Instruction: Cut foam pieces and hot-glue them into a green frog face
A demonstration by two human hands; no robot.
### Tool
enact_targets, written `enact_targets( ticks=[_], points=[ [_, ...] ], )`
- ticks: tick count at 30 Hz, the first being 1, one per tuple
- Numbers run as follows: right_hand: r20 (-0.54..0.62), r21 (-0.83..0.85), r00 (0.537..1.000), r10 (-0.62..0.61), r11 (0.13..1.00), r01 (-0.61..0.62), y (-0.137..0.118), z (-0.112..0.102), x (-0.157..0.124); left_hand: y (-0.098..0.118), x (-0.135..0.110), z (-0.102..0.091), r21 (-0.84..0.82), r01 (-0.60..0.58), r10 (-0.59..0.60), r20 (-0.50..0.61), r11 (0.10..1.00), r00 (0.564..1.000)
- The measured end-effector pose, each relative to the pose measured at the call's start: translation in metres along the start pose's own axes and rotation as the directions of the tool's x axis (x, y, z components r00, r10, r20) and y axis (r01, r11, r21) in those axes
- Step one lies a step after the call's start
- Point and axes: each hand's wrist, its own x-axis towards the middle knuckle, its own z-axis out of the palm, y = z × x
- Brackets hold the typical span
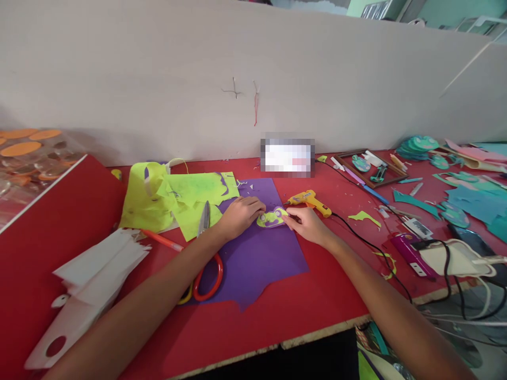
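A small yellow-green and purple cutout [271,218] with two round whitish spots lies between my hands, above the purple sheet [257,264]. My left hand [242,215] pinches its left end, fingers bent down. At its right end my right hand [304,224] grips the edge between thumb and fingers. Just behind my right hand rests a yellow glue gun [311,200], its black cord trailing right. Scissors with red handles [211,282] lie beside my left forearm, which partly covers them. Yellow-green sheets [194,190] with cut edges are spread behind my left hand.
White paper strips [103,269] and a red-orange pen [162,240] lie on the left. On the right are a magenta power strip [412,256], cords, a brown tray [390,178] and teal scraps [475,198]. A grey wall [158,105] closes off the red table's back.
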Motion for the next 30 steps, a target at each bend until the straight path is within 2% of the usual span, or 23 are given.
enact_targets(
  ticks=[8,17,30],
  points=[
    [0.000,-0.008,1.000,-0.004,1.000,0.004,0.0005,-0.0004,-0.0002,0.0020,0.0000,-0.0011,0.069,0.007,-0.005,-0.028,0.998,1.000],
    [0.002,-0.006,1.000,-0.005,1.000,0.005,0.0001,-0.0007,0.0002,0.0022,-0.0007,-0.0011,0.064,0.008,-0.007,-0.014,0.998,1.000],
    [0.005,-0.011,1.000,0.002,1.000,-0.002,0.0003,-0.0009,0.0005,0.0059,0.0004,-0.0018,0.071,0.072,-0.068,-0.056,0.995,0.996]
  ],
)
